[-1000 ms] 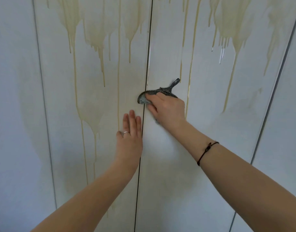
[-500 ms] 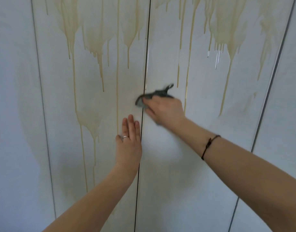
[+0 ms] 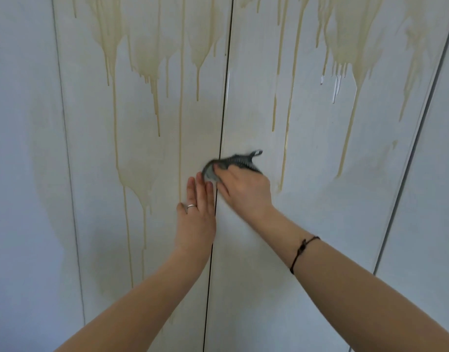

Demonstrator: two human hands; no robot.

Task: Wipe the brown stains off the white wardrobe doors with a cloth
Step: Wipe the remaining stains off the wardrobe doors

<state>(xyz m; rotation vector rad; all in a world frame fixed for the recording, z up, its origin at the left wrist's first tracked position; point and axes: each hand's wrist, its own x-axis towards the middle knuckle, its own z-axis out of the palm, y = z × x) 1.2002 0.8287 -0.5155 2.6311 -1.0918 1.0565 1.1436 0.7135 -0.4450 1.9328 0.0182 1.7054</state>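
Two white wardrobe doors fill the view, the left door (image 3: pixel 147 224) and the right door (image 3: pixel 319 212), meeting at a dark vertical gap. Brown stains (image 3: pixel 142 59) run down both in long drips from the top. My right hand (image 3: pixel 243 189) presses a dark grey patterned cloth (image 3: pixel 233 162) against the doors right at the gap, its fingers spread over the cloth. My left hand (image 3: pixel 198 212) lies flat on the left door beside the gap, fingers straight, a ring on one finger, its fingertips almost touching the cloth.
More white panels stand at the far left (image 3: pixel 20 174) and far right (image 3: pixel 434 199). A faint pale smear spreads over the left door's lower part. A black cord bracelet (image 3: pixel 303 250) sits on my right wrist.
My right hand and the cloth have slid a little leftward and down across the gap. The view has tilted slightly. My left hand stays flat on the left door.
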